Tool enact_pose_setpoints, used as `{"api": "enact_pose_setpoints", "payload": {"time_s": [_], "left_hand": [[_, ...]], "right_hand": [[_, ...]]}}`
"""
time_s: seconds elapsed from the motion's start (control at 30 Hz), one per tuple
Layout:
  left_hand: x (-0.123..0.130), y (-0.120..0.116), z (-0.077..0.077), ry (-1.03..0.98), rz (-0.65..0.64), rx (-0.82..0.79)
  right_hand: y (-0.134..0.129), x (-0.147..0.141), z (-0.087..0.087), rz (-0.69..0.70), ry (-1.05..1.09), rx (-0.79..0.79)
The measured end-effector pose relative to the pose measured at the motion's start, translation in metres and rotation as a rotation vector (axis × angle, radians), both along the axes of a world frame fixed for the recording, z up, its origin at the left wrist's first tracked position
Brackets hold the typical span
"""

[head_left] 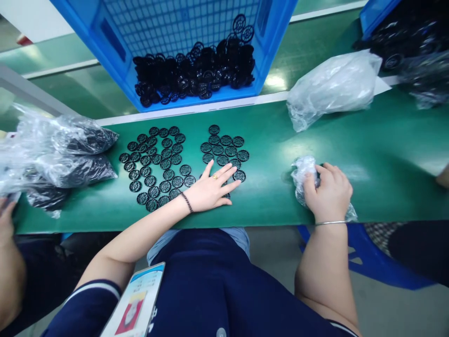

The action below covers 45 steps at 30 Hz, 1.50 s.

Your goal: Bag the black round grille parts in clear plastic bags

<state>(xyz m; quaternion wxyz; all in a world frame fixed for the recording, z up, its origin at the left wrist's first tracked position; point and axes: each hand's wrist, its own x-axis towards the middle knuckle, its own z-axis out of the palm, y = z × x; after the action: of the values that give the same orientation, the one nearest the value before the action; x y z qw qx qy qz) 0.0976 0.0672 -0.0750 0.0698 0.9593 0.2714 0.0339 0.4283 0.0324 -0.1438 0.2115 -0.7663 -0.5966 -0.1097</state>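
On the green work surface lie several round black openwork plastic discs in a loose left group, with a smaller group of the same discs to its right. My left hand rests over the near edge of that smaller group, fingers spread and flat, hiding the discs beneath it. Further right, my right hand has its fingers closed round a crumpled clear plastic bag. Part of the bag shows past the wrist, at the surface's near edge.
Beyond the surface a tilted blue crate holds a heap of black discs. Filled plastic bags sit at the left, near another person's hand. A white plastic bag bundle lies at the back right, near another blue crate with black parts.
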Motion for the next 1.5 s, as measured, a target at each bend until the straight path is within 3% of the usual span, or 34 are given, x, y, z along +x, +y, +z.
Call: {"api": "enact_pose_setpoints", "payload": {"time_s": [0.2, 0.4, 0.6, 0.9, 1.2, 1.37, 1.5], "left_hand": [[0.026, 0.007, -0.008, 0.078, 0.031, 0.006], [0.009, -0.007, -0.003, 0.067, 0.012, -0.014], [-0.001, 0.015, -0.001, 0.077, 0.267, -0.014], [-0.007, -0.001, 0.002, 0.147, 0.233, -0.052], [-0.003, 0.046, 0.003, 0.185, 0.418, -0.06], [-0.019, 0.038, 0.004, 0.15, 0.4, -0.031], [-0.019, 0.065, 0.01, 0.123, 0.341, -0.014]], "right_hand": [[-0.001, -0.002, 0.004, -0.01, 0.018, -0.02], [-0.003, -0.002, 0.007, -0.009, 0.072, -0.065], [-0.003, -0.001, 0.006, 0.003, 0.079, -0.068], [-0.002, -0.003, 0.008, -0.006, 0.077, -0.058], [-0.003, -0.003, 0.009, 0.003, 0.072, -0.058], [-0.003, -0.002, 0.01, 0.014, 0.078, -0.085], [-0.003, -0.003, 0.011, 0.006, 0.079, -0.079]]}}
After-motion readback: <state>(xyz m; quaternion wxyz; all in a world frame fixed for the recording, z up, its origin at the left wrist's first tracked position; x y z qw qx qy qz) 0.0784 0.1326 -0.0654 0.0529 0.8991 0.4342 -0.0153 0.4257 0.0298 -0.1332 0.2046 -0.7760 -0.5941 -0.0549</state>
